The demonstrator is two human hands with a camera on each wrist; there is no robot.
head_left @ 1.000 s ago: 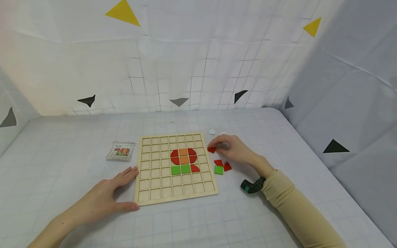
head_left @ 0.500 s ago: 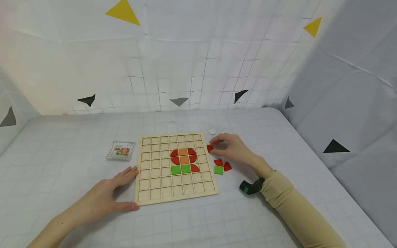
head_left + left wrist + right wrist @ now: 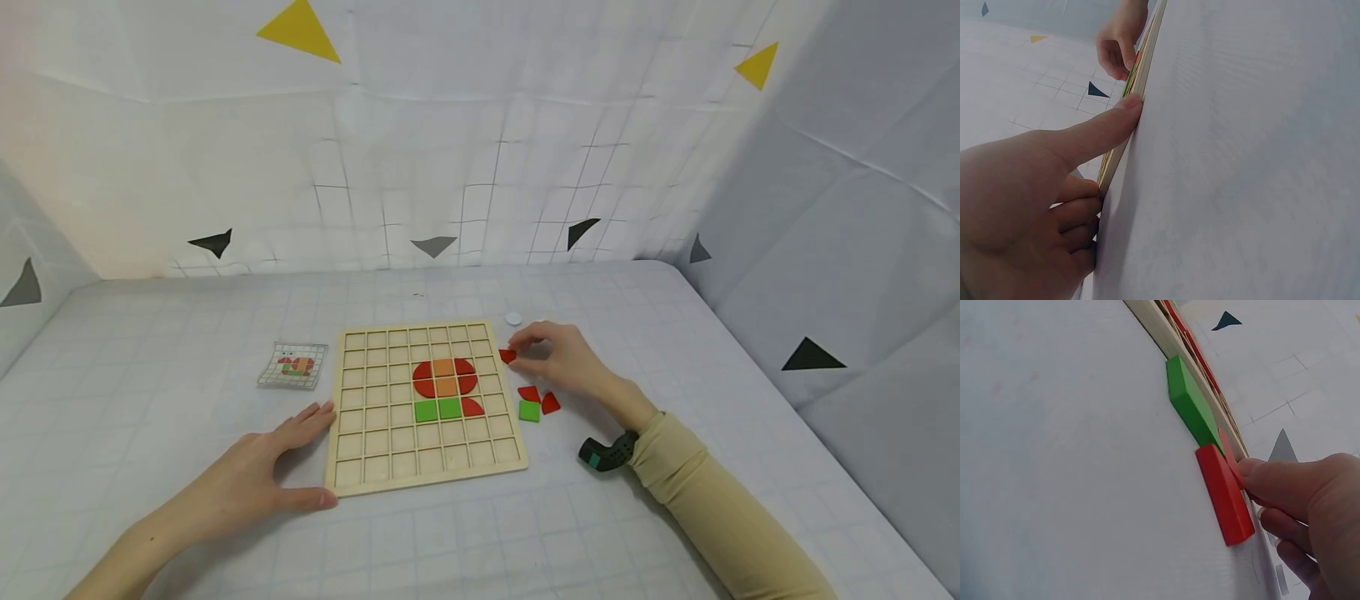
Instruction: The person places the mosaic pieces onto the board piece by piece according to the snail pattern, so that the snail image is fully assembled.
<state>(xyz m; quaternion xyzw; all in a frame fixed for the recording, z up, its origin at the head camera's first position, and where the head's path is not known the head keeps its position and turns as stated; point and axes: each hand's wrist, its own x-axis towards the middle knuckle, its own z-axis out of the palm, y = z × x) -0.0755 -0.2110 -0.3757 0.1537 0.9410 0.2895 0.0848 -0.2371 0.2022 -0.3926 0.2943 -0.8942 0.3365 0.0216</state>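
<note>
A wooden grid board (image 3: 367,467) lies on the table, with red quarter-circle, orange square and green square pieces set in its cells. My left hand (image 3: 240,483) rests at the board's left edge, thumb and straight fingers touching the rim; the left wrist view shows the thumb (image 3: 1100,134) against it. Just off the right edge, my right hand (image 3: 558,358) pinches a red quarter-circle piece (image 3: 507,356) between thumb and fingers. In the right wrist view, the thumb hides most of that piece. Below this hand lie two red pieces (image 3: 551,403) and a green square (image 3: 529,411).
A small picture card (image 3: 292,367) with a coloured pattern on a grid lies left of the board. A white disc (image 3: 513,318) is behind the right hand. White sheeting (image 3: 480,150) rises at the back of the table.
The red piece between my right fingers has turned and shifted slightly away from me. My right hand has moved a little with it. The left hand and the board stay put.
</note>
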